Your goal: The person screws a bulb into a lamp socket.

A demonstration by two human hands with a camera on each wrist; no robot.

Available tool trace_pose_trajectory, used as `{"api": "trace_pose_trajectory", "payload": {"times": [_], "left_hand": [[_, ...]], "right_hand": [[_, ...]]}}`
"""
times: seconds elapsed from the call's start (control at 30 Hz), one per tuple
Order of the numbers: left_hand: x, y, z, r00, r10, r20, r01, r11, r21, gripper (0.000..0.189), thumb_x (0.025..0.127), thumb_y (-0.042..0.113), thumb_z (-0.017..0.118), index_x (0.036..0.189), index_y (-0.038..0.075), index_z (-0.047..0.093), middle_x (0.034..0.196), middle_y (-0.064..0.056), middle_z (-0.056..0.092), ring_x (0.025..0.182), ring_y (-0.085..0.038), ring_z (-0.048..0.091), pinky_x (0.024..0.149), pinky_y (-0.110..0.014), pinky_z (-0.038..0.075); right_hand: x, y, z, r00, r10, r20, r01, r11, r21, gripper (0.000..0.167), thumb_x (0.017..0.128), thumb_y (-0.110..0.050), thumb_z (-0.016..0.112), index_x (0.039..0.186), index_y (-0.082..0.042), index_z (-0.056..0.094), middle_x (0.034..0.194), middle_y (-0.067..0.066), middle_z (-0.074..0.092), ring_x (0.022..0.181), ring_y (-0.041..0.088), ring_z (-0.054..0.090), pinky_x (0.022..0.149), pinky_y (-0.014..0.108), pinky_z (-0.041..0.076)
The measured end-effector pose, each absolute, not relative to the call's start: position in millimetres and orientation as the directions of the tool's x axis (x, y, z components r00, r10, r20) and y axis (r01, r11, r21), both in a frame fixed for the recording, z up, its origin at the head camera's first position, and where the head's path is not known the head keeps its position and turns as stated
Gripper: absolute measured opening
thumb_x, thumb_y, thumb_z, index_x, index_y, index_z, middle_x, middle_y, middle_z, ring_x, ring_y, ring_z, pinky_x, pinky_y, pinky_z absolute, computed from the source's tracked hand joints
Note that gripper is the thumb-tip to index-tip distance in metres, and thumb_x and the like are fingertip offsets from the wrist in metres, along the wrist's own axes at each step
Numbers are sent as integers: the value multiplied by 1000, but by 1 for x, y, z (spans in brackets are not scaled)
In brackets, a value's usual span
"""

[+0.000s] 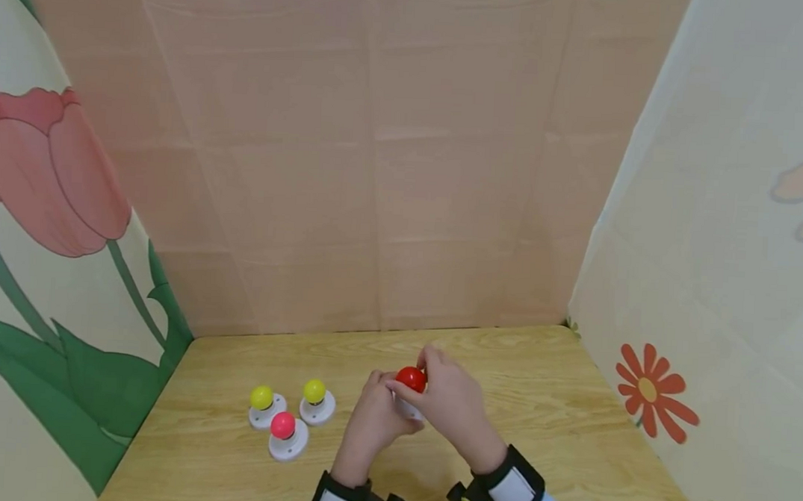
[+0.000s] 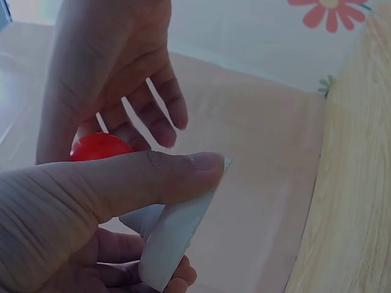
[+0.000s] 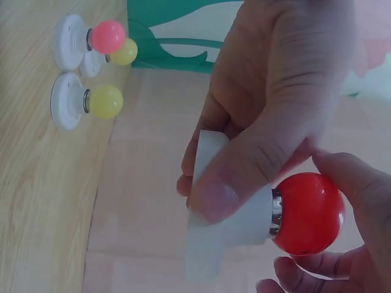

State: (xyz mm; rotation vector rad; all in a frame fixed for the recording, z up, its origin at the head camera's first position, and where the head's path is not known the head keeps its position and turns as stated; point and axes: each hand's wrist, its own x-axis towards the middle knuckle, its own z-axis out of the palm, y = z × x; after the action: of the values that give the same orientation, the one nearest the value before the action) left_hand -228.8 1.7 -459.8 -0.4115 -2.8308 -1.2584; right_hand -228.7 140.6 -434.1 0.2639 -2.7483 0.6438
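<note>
A red light bulb sits with its metal collar at the mouth of a white round lamp holder. My left hand grips the holder off the table, the thumb lying across its base in the left wrist view. My right hand has thumb and fingers on either side of the bulb, pinching it. In the left wrist view the bulb is partly hidden behind the left thumb, and the fingers of the right hand are spread beyond it.
Left of my hands, white holders stand on the wooden table, two with yellow bulbs and one with a pink bulb. A brown sheet closes the back; printed sheets flank both sides.
</note>
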Motion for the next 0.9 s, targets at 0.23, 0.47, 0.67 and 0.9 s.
{"api": "trace_pose_trajectory", "payload": {"times": [0.23,0.47,0.67,0.9], "left_hand": [[-229,0,-462,-959,252,128,265,643,718,64,62,18,91,118,5,63,107,-7,61,97,-22,54,86,-43,53],[-227,-1,-462,-962,241,130,258,636,727,72,61,17,91,122,-2,58,110,-13,58,99,-29,59,88,-49,52],[-226,0,-462,-964,237,122,249,636,731,74,60,17,92,122,-3,57,110,-14,56,98,-30,59,86,-50,53],[-226,-2,-463,-963,239,123,252,642,724,73,61,18,92,123,0,58,111,-13,58,99,-28,58,89,-50,52]], "right_hand": [[-232,152,-430,-901,-314,298,-423,785,-453,42,80,-44,76,103,-14,59,88,-4,59,71,8,55,59,20,50],[-242,174,-417,-736,-651,184,-629,558,-541,47,89,-15,68,134,-6,55,131,6,60,120,24,57,100,44,48],[-244,180,-413,-708,-696,119,-620,532,-577,53,91,-8,65,141,-11,49,141,4,54,128,24,52,104,44,44],[-240,174,-417,-774,-616,145,-578,594,-560,63,90,-28,68,146,-15,42,145,6,49,128,26,52,103,46,45]]}}
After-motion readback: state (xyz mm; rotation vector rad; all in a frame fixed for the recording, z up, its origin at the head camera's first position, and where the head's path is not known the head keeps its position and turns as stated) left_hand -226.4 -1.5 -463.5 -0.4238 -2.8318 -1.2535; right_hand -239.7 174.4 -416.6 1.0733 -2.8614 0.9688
